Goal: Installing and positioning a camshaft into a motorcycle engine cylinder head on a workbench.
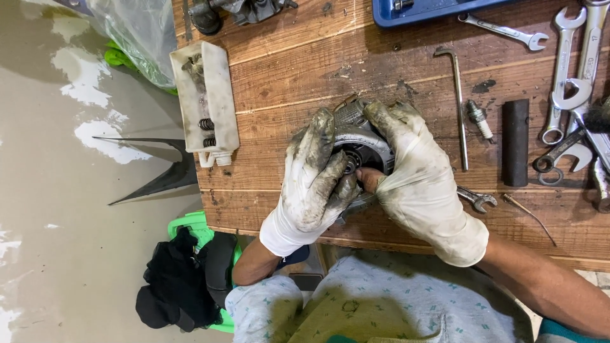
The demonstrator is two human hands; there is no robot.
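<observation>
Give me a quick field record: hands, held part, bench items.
left hand: gloved, gripping the round metal part
right hand: gloved, on the part's right side, bare fingertip through a torn glove at its centre
surface: wooden bench
nearby: spark plug, black tube, hex key, spanners, white tray
</observation>
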